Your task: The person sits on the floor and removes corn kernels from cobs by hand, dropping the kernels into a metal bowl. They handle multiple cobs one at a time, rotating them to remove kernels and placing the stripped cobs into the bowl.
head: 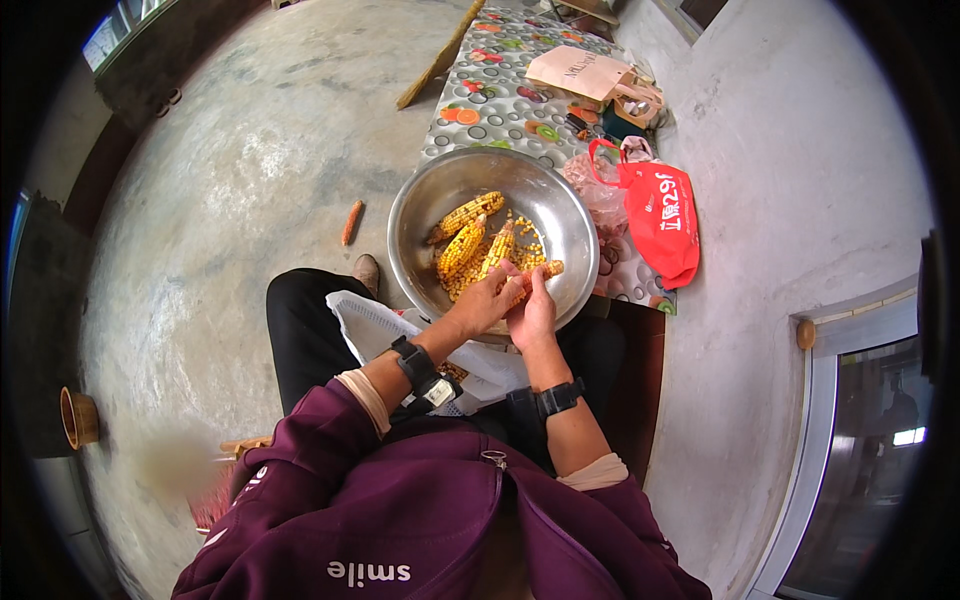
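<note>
A large stainless steel bowl point(403, 217) stands before me. Loose yellow kernels point(459, 283) cover part of its bottom, and several ears of corn point(460, 246) lie on top of them. Over the bowl's near right side, my left hand point(484, 301) and my right hand point(534, 313) meet around a mostly bare, reddish corn cob point(553, 269). The cob's far end sticks out past my fingers, which hide much of its length. Below the bowl, a white woven sack point(360, 319) lies open across my lap, with some corn partly visible inside under my left wrist.
A bare cob point(352, 223) lies on the concrete floor to the left. Beyond the bowl, a table with a fruit-patterned cover point(480, 112) holds a red bag point(661, 221), a clear plastic bag point(596, 187) and a paper bag point(577, 73). A broom point(439, 64) leans against it; a wall borders the right.
</note>
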`<state>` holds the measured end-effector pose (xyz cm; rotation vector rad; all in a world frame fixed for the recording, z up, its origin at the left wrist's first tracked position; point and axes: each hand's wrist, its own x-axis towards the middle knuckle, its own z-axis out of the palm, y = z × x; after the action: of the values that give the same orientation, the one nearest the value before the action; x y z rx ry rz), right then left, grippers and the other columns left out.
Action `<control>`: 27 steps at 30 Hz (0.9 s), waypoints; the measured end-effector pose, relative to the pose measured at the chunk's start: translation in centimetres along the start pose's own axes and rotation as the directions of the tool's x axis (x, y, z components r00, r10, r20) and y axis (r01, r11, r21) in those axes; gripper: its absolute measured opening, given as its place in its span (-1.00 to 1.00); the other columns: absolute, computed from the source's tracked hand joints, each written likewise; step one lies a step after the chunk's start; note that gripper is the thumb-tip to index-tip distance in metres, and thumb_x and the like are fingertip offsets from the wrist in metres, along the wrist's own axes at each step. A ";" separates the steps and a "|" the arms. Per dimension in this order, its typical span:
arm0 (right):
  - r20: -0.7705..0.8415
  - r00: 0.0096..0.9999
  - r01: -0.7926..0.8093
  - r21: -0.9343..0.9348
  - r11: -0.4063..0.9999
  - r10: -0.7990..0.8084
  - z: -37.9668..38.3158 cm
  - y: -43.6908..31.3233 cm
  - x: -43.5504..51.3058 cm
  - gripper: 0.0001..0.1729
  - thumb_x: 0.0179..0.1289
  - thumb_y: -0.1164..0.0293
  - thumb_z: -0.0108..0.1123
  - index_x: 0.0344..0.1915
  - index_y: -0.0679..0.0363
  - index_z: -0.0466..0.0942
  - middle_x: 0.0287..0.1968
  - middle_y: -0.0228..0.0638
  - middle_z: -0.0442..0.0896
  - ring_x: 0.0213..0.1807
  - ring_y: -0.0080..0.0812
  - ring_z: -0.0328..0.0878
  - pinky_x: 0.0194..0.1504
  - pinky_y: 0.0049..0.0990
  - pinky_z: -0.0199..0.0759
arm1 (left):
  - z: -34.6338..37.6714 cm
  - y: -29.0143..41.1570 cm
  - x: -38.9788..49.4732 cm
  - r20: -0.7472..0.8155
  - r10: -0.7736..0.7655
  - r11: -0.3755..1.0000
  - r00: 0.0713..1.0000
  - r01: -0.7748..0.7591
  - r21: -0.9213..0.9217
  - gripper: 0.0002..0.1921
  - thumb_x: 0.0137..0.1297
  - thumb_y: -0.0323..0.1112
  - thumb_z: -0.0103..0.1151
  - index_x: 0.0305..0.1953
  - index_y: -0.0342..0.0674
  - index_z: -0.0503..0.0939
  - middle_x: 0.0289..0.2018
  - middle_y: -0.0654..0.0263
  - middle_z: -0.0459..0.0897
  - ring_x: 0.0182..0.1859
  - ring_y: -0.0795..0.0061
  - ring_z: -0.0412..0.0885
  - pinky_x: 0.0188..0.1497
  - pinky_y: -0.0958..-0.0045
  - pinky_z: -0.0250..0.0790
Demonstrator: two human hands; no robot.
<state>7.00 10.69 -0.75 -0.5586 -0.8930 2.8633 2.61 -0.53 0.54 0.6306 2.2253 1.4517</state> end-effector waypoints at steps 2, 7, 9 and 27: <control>0.012 1.000 0.011 -0.008 1.000 -0.010 0.1 0.2 -0.1 -0.63 0.43 0.05 -0.18 -0.03 0.07 0.37 0.09 -0.29 0.52 0.08 -0.36 0.40 0.15 -0.30 0.26 | 0.3 -0.1 0.0 -0.017 0.031 0.999 0.999 -0.031 0.023 -0.57 0.44 -0.05 -0.24 0.04 -0.26 0.47 -0.18 -0.07 0.60 -0.10 0.04 0.59 -0.04 0.26 0.40; -0.008 0.999 0.041 -0.103 0.994 -0.042 0.2 0.8 0.1 -0.65 0.43 0.11 -0.14 -0.02 0.11 0.38 0.08 -0.30 0.51 0.10 -0.35 0.37 0.15 -0.30 0.24 | 0.3 -0.6 0.3 -0.142 0.167 0.986 0.976 -0.168 0.004 -0.54 0.44 -0.02 -0.25 0.01 -0.27 0.50 -0.35 0.02 0.63 -0.27 0.16 0.64 -0.28 0.28 0.46; 0.065 0.996 0.069 -0.128 0.989 -0.061 0.0 0.7 0.0 -0.68 0.42 0.17 -0.08 -0.01 0.13 0.38 0.06 -0.30 0.52 0.09 -0.36 0.37 0.14 -0.30 0.24 | -0.3 -0.6 0.3 -0.011 -0.097 0.981 0.995 0.094 -0.172 -0.58 0.44 -0.03 -0.23 0.01 -0.23 0.50 -0.46 0.14 0.58 -0.44 0.33 0.57 -0.49 0.39 0.36; 0.058 0.987 0.157 -0.071 0.985 -0.153 0.6 0.1 -0.5 -0.80 0.27 0.48 0.12 -0.11 0.26 0.45 -0.14 -0.29 0.58 -0.04 -0.41 0.49 0.07 -0.44 0.34 | -0.1 -1.0 0.2 -0.037 0.154 0.961 0.987 -0.158 -0.227 -0.57 0.45 -0.12 -0.22 0.07 -0.39 0.39 -0.23 0.10 0.58 -0.25 0.33 0.55 -0.23 0.42 0.38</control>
<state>7.26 10.14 -0.19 -0.4027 -1.0087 2.7258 2.25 -0.82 -0.39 0.7297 2.0176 1.7682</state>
